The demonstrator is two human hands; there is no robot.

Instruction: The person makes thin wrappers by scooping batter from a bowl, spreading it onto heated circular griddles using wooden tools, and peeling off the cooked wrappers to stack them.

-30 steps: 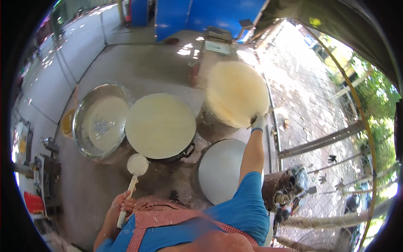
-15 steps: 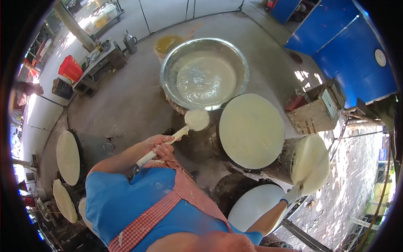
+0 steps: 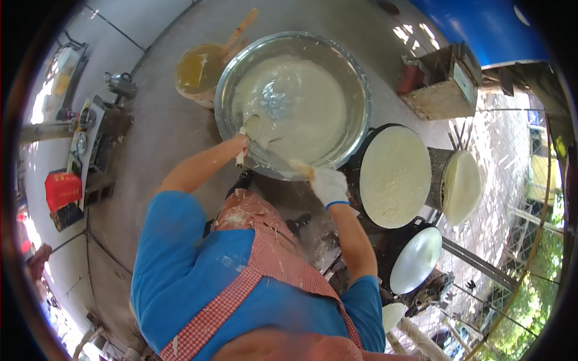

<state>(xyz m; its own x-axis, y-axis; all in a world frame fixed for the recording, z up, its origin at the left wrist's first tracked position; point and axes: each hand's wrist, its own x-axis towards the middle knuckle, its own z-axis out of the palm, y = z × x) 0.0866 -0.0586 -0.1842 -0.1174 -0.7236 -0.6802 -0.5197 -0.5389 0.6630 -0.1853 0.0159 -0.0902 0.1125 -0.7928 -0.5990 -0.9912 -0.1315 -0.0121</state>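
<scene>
A wide metal basin (image 3: pixel 359 108) of pale, wet batter (image 3: pixel 301 99) stands in front of me. My left hand (image 3: pixel 239 145) is closed round the pale handle of a ladle (image 3: pixel 253 127), whose round bowl is in the batter by the basin's near left side. My right hand (image 3: pixel 330 186), in a white glove with a blue cuff, is at the near rim. It grips a light brown, flat-looking tool (image 3: pixel 301 169) that reaches over the rim; motion blurs its tip. Right of that hand, a round griddle carries a pale sheet of batter (image 3: pixel 395 177).
Farther right are a second round pale sheet (image 3: pixel 462 188) and a shiny white disc (image 3: pixel 415 260). A bucket of yellow liquid (image 3: pixel 198 69) stands left of the basin. A worn box (image 3: pixel 442 90) lies at the back right, and a red container (image 3: pixel 63 188) is far left.
My left hand has moved the ladle from outside the basin's near rim into the batter. My gloved right hand has come from the far-right sheet to the basin. The view has turned.
</scene>
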